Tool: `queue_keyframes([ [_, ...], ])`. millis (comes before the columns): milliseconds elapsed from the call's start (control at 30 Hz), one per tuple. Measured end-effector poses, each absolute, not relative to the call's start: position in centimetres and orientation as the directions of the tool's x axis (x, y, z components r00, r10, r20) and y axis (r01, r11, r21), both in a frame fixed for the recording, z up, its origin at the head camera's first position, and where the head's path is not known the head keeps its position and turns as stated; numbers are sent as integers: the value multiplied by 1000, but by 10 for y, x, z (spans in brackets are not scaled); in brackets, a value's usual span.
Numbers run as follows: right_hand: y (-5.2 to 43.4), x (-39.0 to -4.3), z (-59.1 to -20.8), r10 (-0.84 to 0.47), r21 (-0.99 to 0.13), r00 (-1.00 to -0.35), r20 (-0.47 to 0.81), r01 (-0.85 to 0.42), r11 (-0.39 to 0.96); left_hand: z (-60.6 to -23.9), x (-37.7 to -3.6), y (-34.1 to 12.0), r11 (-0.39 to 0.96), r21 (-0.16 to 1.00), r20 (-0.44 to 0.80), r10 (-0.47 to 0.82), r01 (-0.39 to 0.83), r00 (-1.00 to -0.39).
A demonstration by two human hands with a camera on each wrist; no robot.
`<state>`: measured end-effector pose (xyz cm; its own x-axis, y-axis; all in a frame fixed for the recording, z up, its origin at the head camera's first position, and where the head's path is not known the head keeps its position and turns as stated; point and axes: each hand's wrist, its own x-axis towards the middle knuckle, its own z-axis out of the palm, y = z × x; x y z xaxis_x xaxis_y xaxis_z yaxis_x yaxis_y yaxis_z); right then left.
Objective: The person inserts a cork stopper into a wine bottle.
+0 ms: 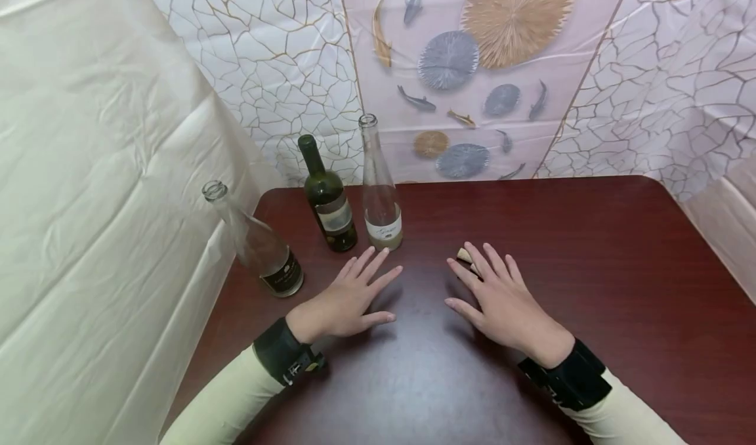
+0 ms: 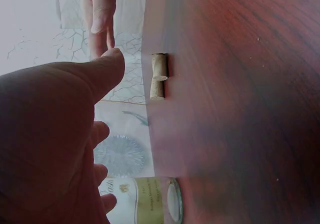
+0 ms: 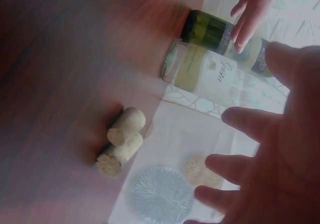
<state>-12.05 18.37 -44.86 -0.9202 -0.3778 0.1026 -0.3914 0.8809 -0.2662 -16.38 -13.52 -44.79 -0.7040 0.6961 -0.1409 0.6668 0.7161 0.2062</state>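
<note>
My left hand [image 1: 354, 294] lies flat on the dark red table [image 1: 590, 248], fingers straight, just in front of a clear white-labelled bottle [image 1: 380, 195]. My right hand [image 1: 493, 291] also lies flat with fingers spread, its fingertips beside two corks [image 1: 465, 256]. The corks [image 3: 120, 141] lie touching each other on the table, and the left wrist view shows these corks [image 2: 159, 76] beyond the left thumb. A dark green bottle [image 1: 327, 199] stands left of the clear one. Another clear bottle with a dark label [image 1: 260, 248] stands near the table's left edge.
A patterned plastic sheet with fish and round shapes [image 1: 472, 71] hangs behind the table. A plain cream sheet [image 1: 88, 202] covers the left side. The table's right part [image 1: 650, 268] holds nothing visible.
</note>
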Motion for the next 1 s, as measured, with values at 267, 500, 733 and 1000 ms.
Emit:
queue_keyframes([
  [267, 183, -128, -450, -369, -274, -849, 378, -483, 831, -460, -164, -134, 705, 232, -142, 706, 670, -694],
  [500, 185, -134, -449, -323, -292, -820, 473, -492, 820, -464, -166, -133, 709, 235, -150, 702, 665, -696],
  [733, 188, -147, -455, -274, -336, -838, 472, -459, 823, -465, -168, -137, 715, 244, -149, 695, 655, -703],
  [1000, 193, -160, -465, -252, -357, -899, 359, -382, 853, -469, -167, -141, 701, 265, -127, 706, 662, -696],
])
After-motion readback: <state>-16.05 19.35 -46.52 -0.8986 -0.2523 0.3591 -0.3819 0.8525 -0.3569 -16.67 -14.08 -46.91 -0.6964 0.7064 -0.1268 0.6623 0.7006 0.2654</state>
